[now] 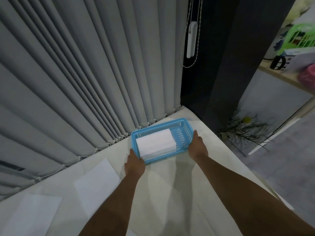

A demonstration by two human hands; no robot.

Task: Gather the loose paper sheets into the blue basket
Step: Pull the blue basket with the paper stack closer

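The left hand [134,165] clasps the near-left corner of the blue basket [181,137], thumb up along the short side and fingers out of sight under it. The right hand [197,147] is clamped on the opposite short end, thumb along the rim and fingers likewise hidden below. Both forearms reach in from the near edge.

Inside the basket, a folded stack of white paper [156,143] fills the left part and leaves the slotted floor bare at the right end.

The basket sits on the white surface [170,184] close to its far corner. Its far long side is near the hem of the grey vertical blinds [85,74], and its right end is near the surface's right edge. Two loose sheets lie flat towards the left side: one sheet [97,181] just left of the left forearm, the other sheet [32,217] nearer the near-left corner. Open surface lies between the forearms and in front of the basket.

Past the right edge are grey floor [289,159], a dry plant [245,132] and a dark wall [221,65] with a hanging bead cord [192,40]. A shelf [281,78] further right carries a green basket [301,38] and a box [300,57] whose print is too blurred to read.
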